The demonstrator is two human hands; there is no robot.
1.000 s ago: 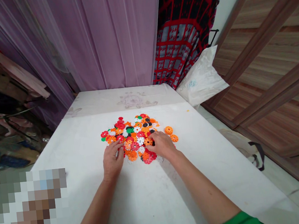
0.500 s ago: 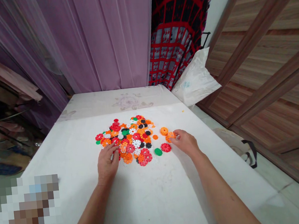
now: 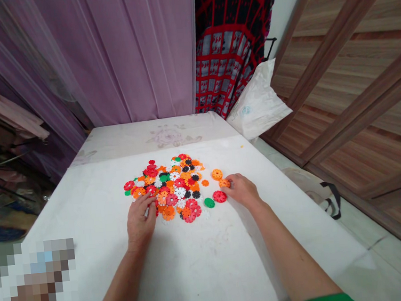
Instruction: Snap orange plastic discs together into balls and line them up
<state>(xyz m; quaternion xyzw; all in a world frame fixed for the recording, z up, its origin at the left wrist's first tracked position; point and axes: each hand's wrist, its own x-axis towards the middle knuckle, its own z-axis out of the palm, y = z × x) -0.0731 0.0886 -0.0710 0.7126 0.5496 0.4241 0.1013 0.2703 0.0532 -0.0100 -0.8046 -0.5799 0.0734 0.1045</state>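
Observation:
A pile of flat plastic flower-shaped discs point(image 3: 170, 184) in orange, red, white, black and green lies on a white table point(image 3: 204, 259). My left hand point(image 3: 140, 218) rests flat at the pile's near-left edge, fingers stretched onto the discs. My right hand point(image 3: 241, 190) sits to the right of the pile with fingers curled, its fingertips on an orange disc point(image 3: 224, 183). A red disc point(image 3: 219, 196) and a green disc point(image 3: 209, 202) lie loose just left of that hand. Another orange disc point(image 3: 217, 174) lies apart, farther back.
Purple curtains point(image 3: 120, 54) hang behind the table. A red and black patterned cloth point(image 3: 227, 43) and a white plastic bag point(image 3: 258, 104) stand at the back right, beside wooden panelling point(image 3: 357, 83). A blurred patch covers the near-left corner.
My right hand left the pile and moved right to the loose orange discs. A red and a green disc now lie uncovered beside the pile. My left hand stayed put.

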